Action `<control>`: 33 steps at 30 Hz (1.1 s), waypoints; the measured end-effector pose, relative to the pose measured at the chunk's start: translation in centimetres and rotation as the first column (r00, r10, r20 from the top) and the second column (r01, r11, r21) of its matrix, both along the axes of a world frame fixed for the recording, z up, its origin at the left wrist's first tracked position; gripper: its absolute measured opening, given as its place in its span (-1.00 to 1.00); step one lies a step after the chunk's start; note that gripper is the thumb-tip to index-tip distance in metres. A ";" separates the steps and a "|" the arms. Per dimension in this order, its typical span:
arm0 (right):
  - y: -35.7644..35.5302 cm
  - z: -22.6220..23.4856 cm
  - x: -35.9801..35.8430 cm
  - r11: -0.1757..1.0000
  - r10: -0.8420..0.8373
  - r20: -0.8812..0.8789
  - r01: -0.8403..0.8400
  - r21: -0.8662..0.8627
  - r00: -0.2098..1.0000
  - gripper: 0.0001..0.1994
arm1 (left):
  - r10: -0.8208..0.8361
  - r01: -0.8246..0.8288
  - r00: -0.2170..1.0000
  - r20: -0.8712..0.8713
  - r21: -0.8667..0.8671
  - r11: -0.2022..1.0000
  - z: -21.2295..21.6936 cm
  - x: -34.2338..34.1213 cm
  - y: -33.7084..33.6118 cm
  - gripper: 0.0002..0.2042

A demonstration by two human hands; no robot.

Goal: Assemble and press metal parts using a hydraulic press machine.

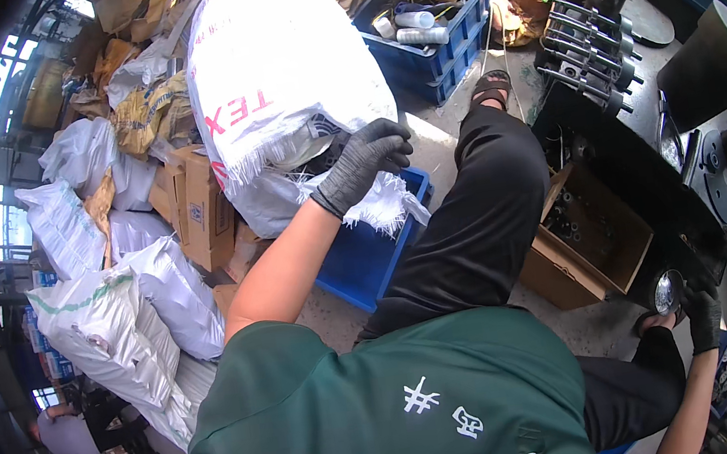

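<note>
My left hand (364, 167), in a dark grey glove, is at the open, frayed mouth of a big white woven sack (294, 60) with red print. Its fingers are curled together, and whatever they hold is hidden. Dark pieces show inside the sack mouth just behind the wrist. Beneath, a blue plastic bin (352, 275) stands on the floor, partly covered by the sack's loose edge. My right hand (703, 316), in a black glove, is low at the right beside the dark machine, close to a shiny round metal part (668, 291); its fingers blend into the dark background.
An open cardboard box (573, 262) with small dark parts stands under the machine table (623, 153). A rack of metal rods (586, 56) sits on the table. Blue crates (433, 59) are beyond my knee. White sacks (108, 328) and cardboard boxes (198, 208) pile up at left.
</note>
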State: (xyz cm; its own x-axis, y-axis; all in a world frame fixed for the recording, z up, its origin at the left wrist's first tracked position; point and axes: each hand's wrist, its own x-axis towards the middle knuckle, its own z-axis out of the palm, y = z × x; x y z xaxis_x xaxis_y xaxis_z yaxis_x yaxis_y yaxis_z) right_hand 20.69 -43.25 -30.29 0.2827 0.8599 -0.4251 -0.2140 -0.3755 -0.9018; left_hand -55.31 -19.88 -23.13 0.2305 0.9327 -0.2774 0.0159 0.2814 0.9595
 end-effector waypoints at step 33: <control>0.1 -0.6 -3.2 0.796 0.605 0.676 -0.348 -0.495 0.421 -0.62 | -0.333 0.309 0.943 -0.005 -0.362 0.879 -32.8 -9.1 -2.8 -0.72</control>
State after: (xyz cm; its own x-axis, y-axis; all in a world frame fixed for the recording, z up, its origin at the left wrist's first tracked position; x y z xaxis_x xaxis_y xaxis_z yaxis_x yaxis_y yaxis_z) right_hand 17.51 -43.14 -30.87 0.1759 0.8669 -0.4665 0.7960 -0.4041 -0.4508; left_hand -64.36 -22.64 -55.93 0.4708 0.6492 -0.5974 0.2221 0.5681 0.7924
